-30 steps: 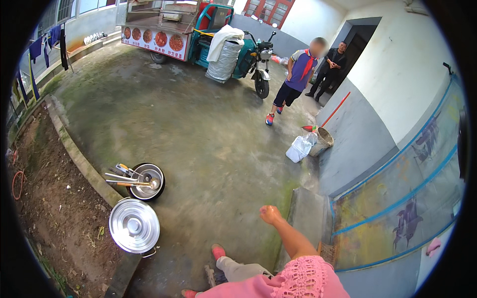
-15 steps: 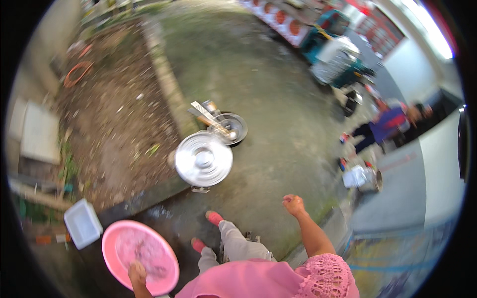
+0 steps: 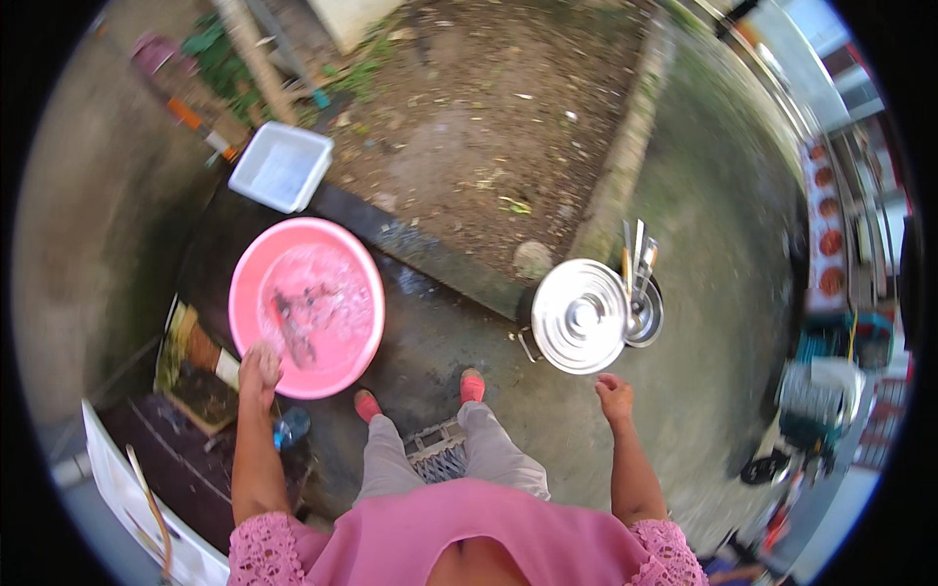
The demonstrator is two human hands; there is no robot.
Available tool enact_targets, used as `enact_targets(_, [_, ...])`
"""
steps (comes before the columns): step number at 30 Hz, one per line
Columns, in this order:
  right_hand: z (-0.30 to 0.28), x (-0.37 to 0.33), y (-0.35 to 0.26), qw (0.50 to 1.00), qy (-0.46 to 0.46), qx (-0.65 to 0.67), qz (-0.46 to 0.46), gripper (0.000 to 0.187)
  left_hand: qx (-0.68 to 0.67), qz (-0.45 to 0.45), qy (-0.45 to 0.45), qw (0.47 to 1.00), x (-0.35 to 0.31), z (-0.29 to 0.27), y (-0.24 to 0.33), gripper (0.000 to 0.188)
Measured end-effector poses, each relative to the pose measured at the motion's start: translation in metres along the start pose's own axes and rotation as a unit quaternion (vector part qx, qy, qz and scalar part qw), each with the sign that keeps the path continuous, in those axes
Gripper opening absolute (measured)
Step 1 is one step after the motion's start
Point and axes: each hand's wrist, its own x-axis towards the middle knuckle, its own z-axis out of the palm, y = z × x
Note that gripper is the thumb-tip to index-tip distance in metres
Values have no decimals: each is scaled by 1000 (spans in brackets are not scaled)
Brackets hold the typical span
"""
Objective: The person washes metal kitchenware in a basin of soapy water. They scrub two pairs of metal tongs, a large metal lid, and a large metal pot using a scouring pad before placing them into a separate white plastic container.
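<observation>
A round pink tub (image 3: 369, 366) on the wet ground holds soapy-looking water and a dark item with some red (image 3: 293, 332), its kind unclear. My left hand (image 3: 260, 371) is at the tub's near left rim. Its fingers look bunched together, and what they hold, if anything, is too blurred to name. Held out in the air on the other side, my right hand (image 3: 614, 396) has loosely bent fingers, parted from the thumb, with nothing visible in them. Ahead of it stands a large silver pot with a shiny lid (image 3: 578, 317).
Beside the pot, a metal basin (image 3: 645, 322) holds long-handled utensils (image 3: 637, 259). A white plastic bin (image 3: 281, 164) stands beyond the tub. A low concrete curb (image 3: 430, 259) borders bare soil (image 3: 479, 137). Behind my feet is a low woven stool (image 3: 435, 451). A parked vehicle (image 3: 821, 391) is at right.
The view has swung left, bringing the tub further into view and shifting the pot rightward in it. My left hand is still by the tub's rim. The other person is now mostly out of view.
</observation>
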Motion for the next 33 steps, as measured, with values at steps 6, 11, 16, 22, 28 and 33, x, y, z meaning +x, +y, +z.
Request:
enact_targets(6, [63,2,-79,994,-26,105,-23,21,-99,22,-45,994,20,-19,-13,36])
enact_targets(11, [169,-42,-144,980,-144,122,-62,16,-253,-40,-44,966,35,-57,-30,34])
enact_targets(16, [291,-89,-217,941,-293,38,-164,18,-288,-42,-18,957,32,-96,-35,36])
enact_targets(22, [405,-51,-245,893,-396,-49,-207,11,-281,-20,75,957,79,-115,-64,36])
enact_targets(28, [447,89,-174,939,-272,-45,-206,10,-260,-8,146,954,150,-104,-119,37])
enact_targets(33, [444,83,-38,734,-456,-495,-87,46,-212,4,171,962,225,-86,-182,37])
